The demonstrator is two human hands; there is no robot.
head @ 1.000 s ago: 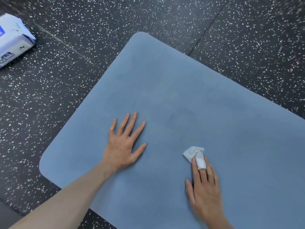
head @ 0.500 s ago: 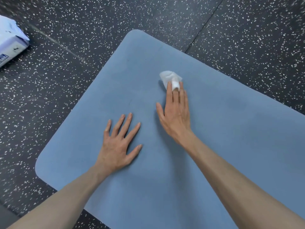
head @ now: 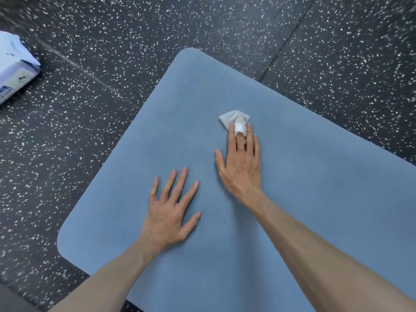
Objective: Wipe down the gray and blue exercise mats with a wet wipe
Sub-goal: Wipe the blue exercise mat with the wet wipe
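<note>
A flat blue foam exercise mat with rounded corners lies on the black rubber floor flecked with white. The left hand rests palm down on the mat's near left part, fingers spread and straight, gripping nothing. Just to its right and a little farther off, the right hand presses a crumpled white wet wipe onto the mat under straight fingers (part of the wipe is wrapped over the middle finger). A white and blue soft pack of wipes sits on the floor at far left, well apart from the mat.
</note>
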